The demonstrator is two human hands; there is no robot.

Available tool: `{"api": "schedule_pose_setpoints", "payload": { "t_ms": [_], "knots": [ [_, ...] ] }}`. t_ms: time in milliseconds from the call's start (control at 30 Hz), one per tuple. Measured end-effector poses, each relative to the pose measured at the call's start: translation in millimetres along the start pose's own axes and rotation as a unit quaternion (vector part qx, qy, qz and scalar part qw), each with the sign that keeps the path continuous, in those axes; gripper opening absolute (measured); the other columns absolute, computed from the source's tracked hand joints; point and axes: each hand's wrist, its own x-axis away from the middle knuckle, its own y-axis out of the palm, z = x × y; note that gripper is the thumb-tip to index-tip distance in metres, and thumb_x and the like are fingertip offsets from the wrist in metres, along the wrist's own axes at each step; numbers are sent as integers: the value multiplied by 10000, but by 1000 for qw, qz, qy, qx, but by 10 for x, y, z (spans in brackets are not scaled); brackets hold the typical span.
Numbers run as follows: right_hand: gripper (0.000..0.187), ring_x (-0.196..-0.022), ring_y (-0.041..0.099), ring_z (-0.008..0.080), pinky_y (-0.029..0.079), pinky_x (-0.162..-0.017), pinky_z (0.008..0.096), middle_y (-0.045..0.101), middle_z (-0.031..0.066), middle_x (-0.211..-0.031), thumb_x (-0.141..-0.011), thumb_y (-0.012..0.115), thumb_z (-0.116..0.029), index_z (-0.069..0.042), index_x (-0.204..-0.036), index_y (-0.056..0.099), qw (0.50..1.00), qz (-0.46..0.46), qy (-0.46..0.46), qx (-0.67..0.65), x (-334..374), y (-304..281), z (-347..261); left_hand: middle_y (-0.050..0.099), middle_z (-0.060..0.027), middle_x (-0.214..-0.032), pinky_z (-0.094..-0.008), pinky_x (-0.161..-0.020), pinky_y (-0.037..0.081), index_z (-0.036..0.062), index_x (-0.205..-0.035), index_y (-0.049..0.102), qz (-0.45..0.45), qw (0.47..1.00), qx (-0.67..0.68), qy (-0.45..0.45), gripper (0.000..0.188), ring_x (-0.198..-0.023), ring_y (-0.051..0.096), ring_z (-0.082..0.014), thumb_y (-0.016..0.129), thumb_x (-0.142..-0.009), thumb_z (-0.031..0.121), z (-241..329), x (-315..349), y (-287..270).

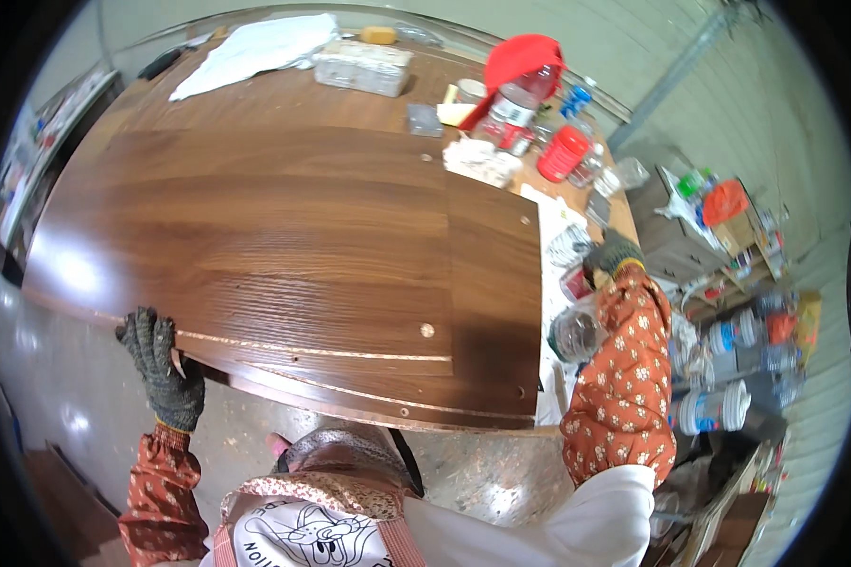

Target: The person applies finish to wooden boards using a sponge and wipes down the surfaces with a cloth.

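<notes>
On the table [284,111], front part: upper panel [284,236], brown wood grain, lying flat on the lower panel [494,302], which shows beyond its right end and along the front. Pale bare strip along the upper panel's front edge; round pale spots near the right ends.

Left hand [165,369], dark glove, at the front edge toward the left end, touching the wood, fingers extended and close together; cannot tell whether it grips. Right hand [618,251], gloved likewise, past the right end, just beside a small red item [574,283]; grasp cannot be told. Patterned orange sleeves on both arms.

By the right forearm: clear jar [577,335]. Farther back: white rag [482,163], red-topped jar [563,154], bottle [512,111] with a red cap [523,59] beside it.

Far side: white cloth [260,55], wrapped block [362,70], yellow sponge [378,35]. Off the table, right: cabinet [669,236], white tubs [714,408].
</notes>
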Motion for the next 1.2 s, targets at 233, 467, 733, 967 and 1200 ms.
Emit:
{"api": "schedule_pose_setpoints", "payload": {
  "t_ms": [233,467,733,967,1200],
  "knots": [
    [957,-1154,548,308,439,-971,372,558,196,-1245,-546,795,-444,-12,-1322,440,998,-50,7,27,-73,100,209,372,-197,-1405,-592,-1106,115,49,-1284,460,-17,999,29,-9,644,-1349,275,-407,553,-659,-75,24,-54,33],
    [580,-858,587,101,517,-704,250,616,38,-1022,-812,702,-313,-74,-1301,498,906,-68,-168,-382,576,-676,195,345,-204,-1413,-606,-1103,106,67,-1313,432,-18,999,31,-6,696,-1352,263,-406,551,-639,-59,-37,-10,72],
    [700,-995,609,371,547,-789,448,523,229,-1241,-794,700,-405,-102,-1344,392,534,-281,-420,-678,1719,-647,-1206,375,-209,-1397,-592,-1107,119,42,-1267,478,3,999,31,-25,572,-1344,277,-414,593,-708,1,-52,22,30],
    [686,-1138,540,348,531,-865,411,487,243,-1279,-740,766,-324,-21,-1267,447,468,-353,-451,-673,2313,-685,-2286,423,-205,-1360,-589,-1099,175,80,-1273,509,8,994,101,-44,639,-1315,336,-404,689,-666,173,-82,83,-40],
    [566,-1103,551,326,512,-883,429,483,233,-1278,-794,711,-218,-20,-1269,475,494,-358,-361,-705,2737,-851,-2730,449,-154,-1363,-527,-1091,272,119,-1279,519,-19,987,127,92,580,-1284,409,-345,627,-715,201,-100,47,-13]
  ]
}}
